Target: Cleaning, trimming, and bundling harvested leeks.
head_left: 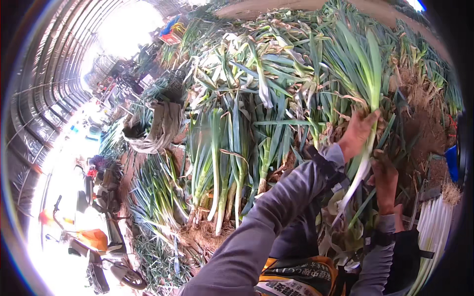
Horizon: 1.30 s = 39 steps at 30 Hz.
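While left hand [359,130] clasps leek [364,165] mid-stalk, right side, near far leek heap [276,74], right hand [386,175] just beside, grip unclear. Over-tight squeeze could bruise stalk; crowded heap could snag leaves.

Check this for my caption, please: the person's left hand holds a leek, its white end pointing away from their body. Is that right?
Not quite: the head view shows the white end pointing toward their body. The left hand does hold a leek.
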Each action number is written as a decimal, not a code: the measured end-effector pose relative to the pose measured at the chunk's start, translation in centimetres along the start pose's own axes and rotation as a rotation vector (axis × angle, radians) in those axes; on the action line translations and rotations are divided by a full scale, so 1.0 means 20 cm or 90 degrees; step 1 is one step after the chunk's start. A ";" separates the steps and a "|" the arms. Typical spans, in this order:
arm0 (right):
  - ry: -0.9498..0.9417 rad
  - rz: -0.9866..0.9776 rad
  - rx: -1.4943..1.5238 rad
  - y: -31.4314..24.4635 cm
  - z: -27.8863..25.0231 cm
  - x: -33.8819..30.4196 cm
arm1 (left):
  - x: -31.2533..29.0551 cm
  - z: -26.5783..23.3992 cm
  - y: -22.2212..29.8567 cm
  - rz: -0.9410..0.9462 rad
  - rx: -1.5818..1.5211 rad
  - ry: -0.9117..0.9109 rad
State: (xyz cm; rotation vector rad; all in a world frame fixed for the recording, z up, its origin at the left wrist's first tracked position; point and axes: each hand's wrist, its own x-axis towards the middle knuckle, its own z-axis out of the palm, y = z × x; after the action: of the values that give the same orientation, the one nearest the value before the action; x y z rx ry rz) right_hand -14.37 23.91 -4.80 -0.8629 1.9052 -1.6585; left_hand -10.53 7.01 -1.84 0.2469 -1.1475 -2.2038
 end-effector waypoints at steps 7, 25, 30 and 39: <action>0.017 -0.051 -0.045 0.08 0.05 0.02 | 0.01 0.05 -0.06 0.028 -0.012 0.047; 0.026 -0.184 -0.264 0.11 0.04 0.01 | 0.01 0.06 -0.08 0.065 0.025 0.071; 0.037 -0.125 -0.191 0.15 -0.01 0.02 | 0.01 0.06 -0.08 0.106 0.099 0.093; 0.027 -0.054 -0.096 0.14 -0.04 0.04 | -0.03 0.11 0.01 -0.018 -0.030 -0.017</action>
State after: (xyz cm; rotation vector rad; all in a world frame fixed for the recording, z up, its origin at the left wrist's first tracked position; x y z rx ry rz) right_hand -15.89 24.04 -7.40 -0.9864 2.0712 -1.6084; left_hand -11.00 8.78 -0.47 0.2146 -1.1122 -2.2617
